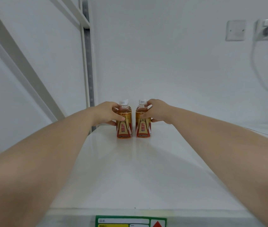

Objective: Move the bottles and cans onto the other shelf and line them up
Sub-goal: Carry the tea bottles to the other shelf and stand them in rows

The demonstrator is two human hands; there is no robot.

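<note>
Bottles are held at the far end of the white shelf (130, 169), one in each hand, both standing upright on the shelf with a narrow gap between them. Left hand (108, 114) is clamped around the shoulder of the left bottle (124, 123); a second white cap shows just behind it (probably another bottle in the same row, mostly hidden). Right hand (158, 112) is wrapped on the neck and shoulder of the right bottle (143, 124), fingertips near the cap.

Step judged in hand: setting down and lining up. For a clean row, the bases should be pressed flat before release, labels turned forward, and both fronts brought level with each other. Each grip is best opened slowly and drawn straight back, since the bottles are tall and narrow and could be tipped by a brushing finger. No cans are in view.
</note>
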